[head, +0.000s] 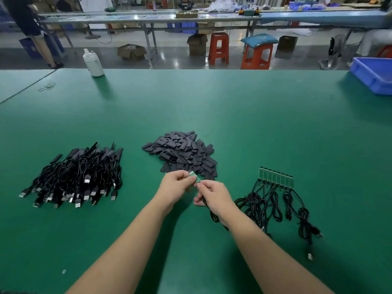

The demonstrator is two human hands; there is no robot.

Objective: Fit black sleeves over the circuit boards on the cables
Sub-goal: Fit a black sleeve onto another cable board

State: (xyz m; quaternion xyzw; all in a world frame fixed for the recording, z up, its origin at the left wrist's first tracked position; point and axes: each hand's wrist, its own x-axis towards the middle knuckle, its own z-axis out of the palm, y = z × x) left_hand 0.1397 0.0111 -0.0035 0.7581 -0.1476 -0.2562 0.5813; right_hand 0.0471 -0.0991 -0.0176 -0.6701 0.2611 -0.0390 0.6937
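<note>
A small green circuit board (194,177) is held above the green table between both hands. My left hand (177,185) pinches its far end. My right hand (212,194) pinches the near end where the black cable (213,216) joins, and the cable trails down under my right wrist. A heap of flat black sleeves (184,154) lies just behind the hands. To the right, a row of bare circuit boards (275,177) lies side by side with their coiled cables (275,206). At the left sits a pile of sleeved cables (80,179) with USB plugs.
A white plastic bottle (93,62) stands at the table's far left edge. A blue bin (373,75) sits at the far right corner. A few rubber bands (47,87) lie far left. Beyond the table are stools, boxes and another workbench with a person standing.
</note>
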